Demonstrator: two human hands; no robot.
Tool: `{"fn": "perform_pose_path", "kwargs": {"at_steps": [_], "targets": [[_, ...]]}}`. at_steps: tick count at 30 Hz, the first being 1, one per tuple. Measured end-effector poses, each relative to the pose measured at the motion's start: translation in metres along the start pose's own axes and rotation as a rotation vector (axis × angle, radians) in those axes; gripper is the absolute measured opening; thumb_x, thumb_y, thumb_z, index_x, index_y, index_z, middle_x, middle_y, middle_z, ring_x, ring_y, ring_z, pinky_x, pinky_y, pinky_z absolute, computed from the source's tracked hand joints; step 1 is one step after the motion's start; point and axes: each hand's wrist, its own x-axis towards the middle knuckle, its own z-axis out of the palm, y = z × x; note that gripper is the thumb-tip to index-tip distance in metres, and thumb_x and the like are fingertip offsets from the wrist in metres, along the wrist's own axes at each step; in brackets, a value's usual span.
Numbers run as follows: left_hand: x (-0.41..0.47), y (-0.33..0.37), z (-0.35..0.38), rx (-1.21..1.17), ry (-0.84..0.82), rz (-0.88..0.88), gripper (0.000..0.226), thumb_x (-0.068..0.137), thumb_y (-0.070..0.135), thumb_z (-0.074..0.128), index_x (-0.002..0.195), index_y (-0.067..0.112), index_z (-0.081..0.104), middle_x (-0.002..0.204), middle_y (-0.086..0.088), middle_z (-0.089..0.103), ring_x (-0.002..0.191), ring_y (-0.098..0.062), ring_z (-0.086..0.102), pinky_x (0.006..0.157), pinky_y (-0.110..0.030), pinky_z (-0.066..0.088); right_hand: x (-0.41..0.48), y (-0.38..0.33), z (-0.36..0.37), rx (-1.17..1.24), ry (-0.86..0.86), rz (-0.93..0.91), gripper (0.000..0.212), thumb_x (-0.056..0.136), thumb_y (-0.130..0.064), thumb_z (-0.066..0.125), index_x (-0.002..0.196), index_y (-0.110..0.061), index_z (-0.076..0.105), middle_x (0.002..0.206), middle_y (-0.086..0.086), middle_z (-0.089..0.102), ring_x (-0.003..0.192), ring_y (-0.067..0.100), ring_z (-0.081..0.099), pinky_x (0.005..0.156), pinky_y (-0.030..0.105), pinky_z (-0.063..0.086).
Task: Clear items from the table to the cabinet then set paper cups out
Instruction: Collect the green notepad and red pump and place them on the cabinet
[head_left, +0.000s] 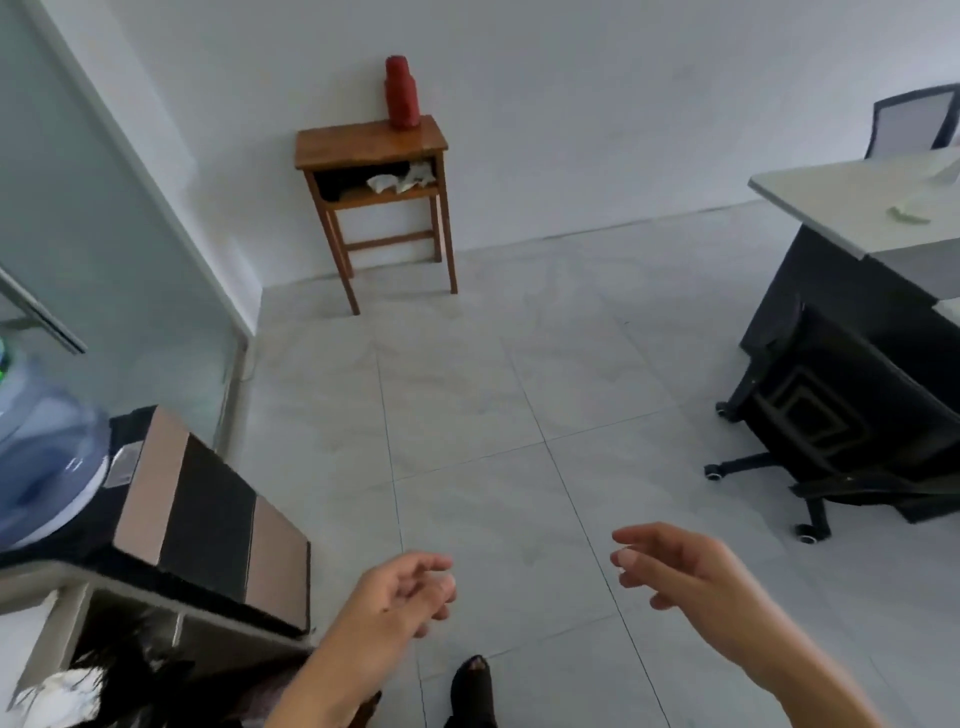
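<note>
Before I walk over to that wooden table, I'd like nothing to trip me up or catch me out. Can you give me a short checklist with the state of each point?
1. Left hand free: ok, fingers loosely curled, holding nothing.
2. Right hand free: ok, empty.
3. Floor up to the wooden table free of obstacles: ok, bare tiles all the way.
4. Office chair out of the path: ok, it stands off to the right.
5. Red flask steady: ok, upright on the tabletop near the wall.
6. White crumpled things on the shelf under the top identified: cannot tell what they are.
</note>
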Motion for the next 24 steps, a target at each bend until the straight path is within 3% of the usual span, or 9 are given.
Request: {"fn": "perform_pose_path", "kwargs": {"at_steps": [2,6,8,12,17,21,24], "targets": [[0.041,0.036,-0.017,0.008,-0.019,0.04,0.032,0.077,0.035,0.064,0.104,0.018,0.066,0.091,-0.006,0.076,0.084,-0.017,0.071,0.073,-0.026,0.054,0.029,-0.029,-0.01,0.028,0.04,-0.021,0.015,0.089,-0.019,0.065,0.103,-0.022,0.07,0.093,0.003,0.077,0.085,0.016,0.072,0.071,0.027,0.053],[0.123,0.092,-0.038,0.046,0.0,0.107,0.011,0.089,0.023,0.064,0.099,0.019,0.068,0.086,-0.006,0.076,0.082,-0.019,0.072,0.076,-0.034,0.054,0.083,-0.068,-0.036,0.091,0.139,-0.04,0.015,0.089,-0.018,0.065,0.102,-0.023,0.07,0.094,0.002,0.077,0.086,0.016,0.072,0.074,0.033,0.054],[0.163,0.115,-0.034,0.046,-0.034,0.138,0.018,0.083,0.029,0.065,0.097,0.018,0.068,0.084,-0.006,0.076,0.079,-0.02,0.072,0.073,-0.033,0.054,0.112,-0.078,-0.05,0.123,0.187,-0.024,0.015,0.089,-0.017,0.065,0.102,-0.022,0.071,0.093,0.001,0.077,0.085,0.016,0.073,0.075,0.035,0.055],[0.248,0.148,-0.001,0.11,-0.203,0.076,0.04,0.067,0.039,0.065,0.099,0.014,0.066,0.077,-0.002,0.074,0.072,-0.012,0.068,0.063,-0.021,0.05,0.18,-0.088,-0.089,0.159,0.254,0.014,0.015,0.088,-0.018,0.066,0.101,-0.022,0.071,0.092,-0.001,0.078,0.085,0.015,0.073,0.077,0.037,0.055],[0.371,0.206,0.032,0.257,-0.419,0.042,0.036,0.072,0.04,0.063,0.103,0.022,0.064,0.087,-0.006,0.071,0.077,-0.005,0.066,0.069,-0.017,0.051,0.297,-0.105,-0.152,0.17,0.285,0.027,0.014,0.089,-0.021,0.065,0.102,-0.024,0.07,0.091,-0.002,0.077,0.084,0.011,0.073,0.076,0.033,0.055],[0.462,0.292,0.034,0.236,-0.28,0.101,0.044,0.064,0.046,0.069,0.1,0.021,0.066,0.093,-0.016,0.072,0.076,-0.009,0.068,0.067,-0.021,0.051,0.395,-0.139,-0.206,0.128,0.268,0.027,0.016,0.089,-0.026,0.067,0.105,-0.026,0.069,0.089,-0.003,0.077,0.082,0.008,0.072,0.073,0.028,0.055],[0.524,0.342,0.036,0.177,-0.168,0.168,0.017,0.084,0.027,0.069,0.1,0.02,0.067,0.091,-0.011,0.074,0.08,-0.016,0.07,0.07,-0.024,0.052,0.463,-0.174,-0.245,0.068,0.249,0.0,0.016,0.088,-0.028,0.067,0.104,-0.029,0.068,0.088,-0.005,0.077,0.081,0.004,0.071,0.071,0.024,0.055]]}}
